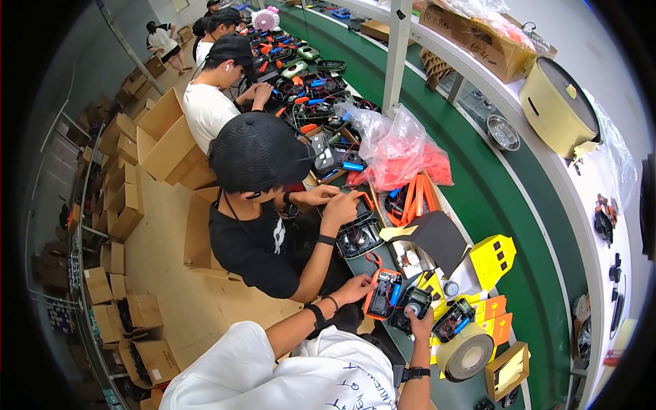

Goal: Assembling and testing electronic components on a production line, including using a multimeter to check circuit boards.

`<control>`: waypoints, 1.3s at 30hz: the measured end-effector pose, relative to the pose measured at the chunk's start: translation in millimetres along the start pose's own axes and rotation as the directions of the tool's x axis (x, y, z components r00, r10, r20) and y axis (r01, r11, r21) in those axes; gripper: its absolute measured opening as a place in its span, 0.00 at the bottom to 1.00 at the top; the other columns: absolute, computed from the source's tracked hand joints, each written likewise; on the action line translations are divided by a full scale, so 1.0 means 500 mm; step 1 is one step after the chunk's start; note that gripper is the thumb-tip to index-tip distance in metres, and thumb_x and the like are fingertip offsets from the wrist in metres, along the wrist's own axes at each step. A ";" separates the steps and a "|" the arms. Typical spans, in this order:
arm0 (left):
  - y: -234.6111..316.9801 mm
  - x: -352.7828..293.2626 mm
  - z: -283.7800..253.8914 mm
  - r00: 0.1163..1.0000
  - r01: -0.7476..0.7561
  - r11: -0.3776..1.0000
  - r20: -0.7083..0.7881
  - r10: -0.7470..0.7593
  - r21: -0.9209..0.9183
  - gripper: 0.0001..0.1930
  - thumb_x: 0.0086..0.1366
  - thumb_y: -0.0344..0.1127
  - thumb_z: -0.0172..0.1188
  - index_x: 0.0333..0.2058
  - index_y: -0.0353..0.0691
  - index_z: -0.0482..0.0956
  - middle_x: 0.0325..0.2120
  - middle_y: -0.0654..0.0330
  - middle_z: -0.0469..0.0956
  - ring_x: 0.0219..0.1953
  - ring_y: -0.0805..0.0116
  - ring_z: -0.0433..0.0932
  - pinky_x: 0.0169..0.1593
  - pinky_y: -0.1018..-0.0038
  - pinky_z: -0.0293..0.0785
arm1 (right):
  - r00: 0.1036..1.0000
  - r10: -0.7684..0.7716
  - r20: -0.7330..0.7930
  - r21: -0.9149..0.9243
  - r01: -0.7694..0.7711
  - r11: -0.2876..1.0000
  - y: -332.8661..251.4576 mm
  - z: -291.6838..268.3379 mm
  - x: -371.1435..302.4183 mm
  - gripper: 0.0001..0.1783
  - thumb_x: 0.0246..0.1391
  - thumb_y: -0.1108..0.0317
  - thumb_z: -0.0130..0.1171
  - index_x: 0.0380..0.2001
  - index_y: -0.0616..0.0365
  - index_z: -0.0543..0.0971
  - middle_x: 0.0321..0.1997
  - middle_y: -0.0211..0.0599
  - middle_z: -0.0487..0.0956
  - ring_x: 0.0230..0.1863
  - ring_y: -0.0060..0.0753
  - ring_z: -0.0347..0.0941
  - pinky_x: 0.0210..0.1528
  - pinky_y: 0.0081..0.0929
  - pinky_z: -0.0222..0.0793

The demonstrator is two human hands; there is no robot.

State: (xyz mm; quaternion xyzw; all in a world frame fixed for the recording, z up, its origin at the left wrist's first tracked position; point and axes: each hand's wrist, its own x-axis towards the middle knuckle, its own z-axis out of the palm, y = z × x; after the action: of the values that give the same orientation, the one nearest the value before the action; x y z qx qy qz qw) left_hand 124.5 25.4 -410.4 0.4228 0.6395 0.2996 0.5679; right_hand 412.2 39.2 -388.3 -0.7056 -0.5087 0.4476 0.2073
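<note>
At the bench edge, my left hand (356,289) grips the side of an orange-rimmed housing half (384,295) that has a blue cylindrical cell inside. My right hand (421,324) is closed on a dark housing half (408,305), its thumb near a round grey part. The two halves lie side by side, almost touching, and seem to belong to one small electronic device. To the right of my right hand sits another open black housing (453,320) with a blue cell.
A large tape roll (465,352) stands by my right hand, with yellow cards (493,262) beyond it. A co-worker in black (256,225) handles another housing (360,236) at my left. Orange straps (418,199) fill a box ahead. The green conveyor (471,164) runs behind.
</note>
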 end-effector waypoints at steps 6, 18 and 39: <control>0.012 -0.001 0.000 1.000 -0.014 1.000 -0.009 0.014 -0.017 0.24 0.68 0.52 0.61 0.45 0.32 0.77 0.34 0.54 0.82 0.35 0.66 0.80 0.41 0.69 0.76 | 0.999 -0.021 -0.042 -0.031 0.020 0.999 0.027 0.004 0.008 0.59 0.42 0.49 0.76 0.64 0.82 0.59 0.64 0.66 0.68 0.67 0.53 0.65 0.69 0.37 0.58; 0.019 -0.001 0.005 1.000 0.004 1.000 0.007 -0.004 -0.015 0.26 0.67 0.54 0.62 0.45 0.32 0.77 0.33 0.54 0.81 0.34 0.65 0.80 0.40 0.70 0.76 | 0.990 -0.114 -0.079 0.027 0.116 0.993 0.047 0.006 0.014 0.45 0.44 0.56 0.76 0.58 0.75 0.69 0.56 0.55 0.76 0.56 0.45 0.73 0.62 0.36 0.66; 0.015 0.008 0.007 1.000 -0.014 0.999 0.023 0.015 -0.031 0.26 0.67 0.54 0.62 0.45 0.33 0.77 0.33 0.55 0.82 0.35 0.66 0.80 0.41 0.70 0.76 | 0.996 -0.080 -0.029 0.079 0.082 0.993 0.089 0.004 0.036 0.50 0.41 0.55 0.78 0.60 0.78 0.66 0.57 0.61 0.75 0.59 0.50 0.72 0.64 0.37 0.64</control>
State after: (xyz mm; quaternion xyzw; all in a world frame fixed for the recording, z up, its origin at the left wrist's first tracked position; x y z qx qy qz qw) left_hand 129.3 32.0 -406.2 0.4221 0.6249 0.3086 0.5797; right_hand 435.7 37.4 -430.0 -0.6813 -0.5157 0.4497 0.2601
